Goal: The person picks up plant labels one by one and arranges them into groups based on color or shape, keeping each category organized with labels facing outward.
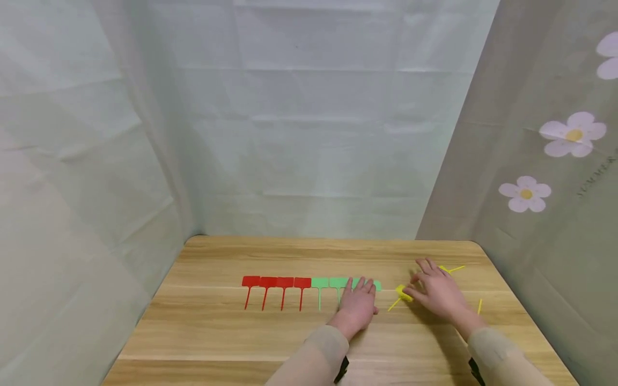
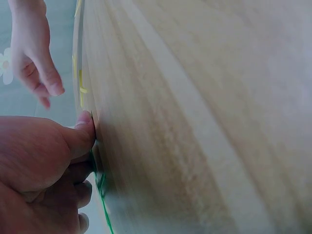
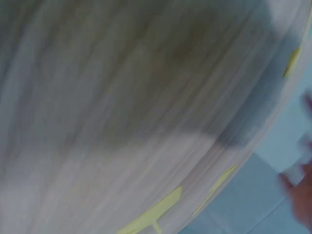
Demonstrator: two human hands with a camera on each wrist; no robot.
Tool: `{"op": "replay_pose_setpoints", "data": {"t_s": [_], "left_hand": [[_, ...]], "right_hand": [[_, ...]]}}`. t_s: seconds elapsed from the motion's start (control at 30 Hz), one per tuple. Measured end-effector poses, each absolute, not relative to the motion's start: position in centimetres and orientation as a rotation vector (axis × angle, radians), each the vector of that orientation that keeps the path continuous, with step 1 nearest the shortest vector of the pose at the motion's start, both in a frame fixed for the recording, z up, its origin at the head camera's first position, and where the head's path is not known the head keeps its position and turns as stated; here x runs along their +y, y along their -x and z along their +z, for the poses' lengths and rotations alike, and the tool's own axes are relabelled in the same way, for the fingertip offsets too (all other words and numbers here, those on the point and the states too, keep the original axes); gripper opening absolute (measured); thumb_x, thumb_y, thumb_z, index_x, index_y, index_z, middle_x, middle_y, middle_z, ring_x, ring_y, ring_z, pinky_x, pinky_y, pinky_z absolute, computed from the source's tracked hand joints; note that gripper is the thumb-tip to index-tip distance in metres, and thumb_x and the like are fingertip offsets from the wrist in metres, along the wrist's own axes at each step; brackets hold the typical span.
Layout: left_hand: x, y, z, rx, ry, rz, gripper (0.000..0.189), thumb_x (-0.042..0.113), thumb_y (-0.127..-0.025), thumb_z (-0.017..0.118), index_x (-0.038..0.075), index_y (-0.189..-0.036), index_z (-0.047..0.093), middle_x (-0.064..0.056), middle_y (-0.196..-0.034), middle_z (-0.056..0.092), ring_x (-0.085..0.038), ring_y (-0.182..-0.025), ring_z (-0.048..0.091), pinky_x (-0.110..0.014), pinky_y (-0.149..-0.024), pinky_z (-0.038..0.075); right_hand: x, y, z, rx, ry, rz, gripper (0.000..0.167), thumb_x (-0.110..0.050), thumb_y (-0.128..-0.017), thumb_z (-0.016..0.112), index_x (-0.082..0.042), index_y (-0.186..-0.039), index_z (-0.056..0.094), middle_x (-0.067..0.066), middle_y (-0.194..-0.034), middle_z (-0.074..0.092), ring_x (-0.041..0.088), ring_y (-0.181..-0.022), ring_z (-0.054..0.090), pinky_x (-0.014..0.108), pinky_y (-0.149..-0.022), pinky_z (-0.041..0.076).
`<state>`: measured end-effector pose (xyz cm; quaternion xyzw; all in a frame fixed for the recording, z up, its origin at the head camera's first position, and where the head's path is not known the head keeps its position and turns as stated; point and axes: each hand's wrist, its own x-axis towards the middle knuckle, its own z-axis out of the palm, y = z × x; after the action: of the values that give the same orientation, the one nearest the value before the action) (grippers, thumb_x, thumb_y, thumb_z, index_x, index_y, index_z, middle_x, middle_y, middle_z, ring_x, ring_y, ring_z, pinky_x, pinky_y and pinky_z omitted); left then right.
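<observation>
A row of flat plastic tags with thin stems lies across the table: several red tags [image 1: 285, 282] on the left, then several green tags [image 1: 319, 282]. My left hand [image 1: 358, 306] rests over the right-hand green tags with its fingers extended, hiding part of them. In the left wrist view its thumb [image 2: 86, 119] is right at the tabletop. Farther right, my right hand [image 1: 436, 289] hovers with fingers spread and loosely bent. Its thumb overlaps a yellow tag [image 1: 402, 292] in the head view. In the right wrist view, the blurred fingers [image 3: 300, 190] hold nothing.
Another yellow tag [image 1: 454, 269] lies behind the right hand, and a yellow stem [image 1: 480, 306] shows to its right. The wooden table [image 1: 207, 338] meets pale hanging cloth [image 1: 309, 134] at the back and sides. Printed flowers [image 1: 526, 194] mark the right cloth.
</observation>
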<state>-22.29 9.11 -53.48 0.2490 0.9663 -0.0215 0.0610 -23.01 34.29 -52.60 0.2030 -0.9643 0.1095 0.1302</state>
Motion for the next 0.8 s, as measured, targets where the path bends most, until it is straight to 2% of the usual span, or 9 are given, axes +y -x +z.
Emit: {"op": "replay_pose_setpoints", "data": {"t_s": [0.07,0.13,0.3,0.4,0.8], "left_hand": [[9.1,22.3,-53.5,2.923,-0.754,-0.063,0.065,0.050,-0.107,0.057,0.022,-0.165,0.045,0.010,-0.172,0.035,-0.013,-0.161,0.025,-0.044,-0.131,0.019],[9.0,22.3,-53.5,2.921,-0.753,-0.065,0.065,0.050,-0.107,0.057,0.022,-0.165,0.045,0.010,-0.171,0.036,-0.013,-0.161,0.026,-0.044,-0.131,0.020],[8.9,22.3,-53.4,2.921,-0.751,-0.067,0.065,0.050,-0.107,0.057,0.022,-0.165,0.045,0.010,-0.172,0.036,-0.013,-0.160,0.026,-0.044,-0.131,0.021],[8.9,22.3,-53.3,2.920,-0.753,-0.063,0.065,0.050,-0.107,0.058,0.022,-0.165,0.045,0.010,-0.172,0.036,-0.013,-0.160,0.026,-0.044,-0.131,0.021],[9.0,22.3,-53.2,2.899,-0.744,-0.045,0.066,0.051,-0.107,0.058,0.024,-0.165,0.045,0.012,-0.172,0.035,-0.012,-0.161,0.025,-0.044,-0.131,0.019]], "right_hand": [[34.2,22.6,-52.5,-2.887,-0.450,0.311,0.033,-0.046,-0.088,0.087,-0.015,-0.097,0.083,0.034,-0.152,0.052,0.063,-0.144,0.039,0.077,-0.106,0.042],[34.0,22.4,-52.5,-2.940,-0.419,0.299,0.037,-0.046,-0.086,0.089,-0.014,-0.102,0.086,0.036,-0.151,0.052,0.066,-0.142,0.038,0.079,-0.102,0.042],[33.6,22.1,-52.7,-2.948,-0.495,0.260,0.031,-0.035,-0.085,0.091,-0.015,-0.109,0.087,0.035,-0.144,0.058,0.068,-0.137,0.043,0.079,-0.101,0.043],[33.2,22.3,-52.8,-2.938,-0.535,0.268,0.028,-0.027,-0.087,0.090,-0.014,-0.112,0.086,0.036,-0.143,0.059,0.068,-0.137,0.044,0.079,-0.106,0.041],[31.2,23.6,-52.5,-2.958,-0.579,0.226,0.027,-0.018,-0.095,0.082,-0.018,-0.122,0.083,0.035,-0.147,0.057,0.064,-0.142,0.041,0.078,-0.111,0.036]]}}
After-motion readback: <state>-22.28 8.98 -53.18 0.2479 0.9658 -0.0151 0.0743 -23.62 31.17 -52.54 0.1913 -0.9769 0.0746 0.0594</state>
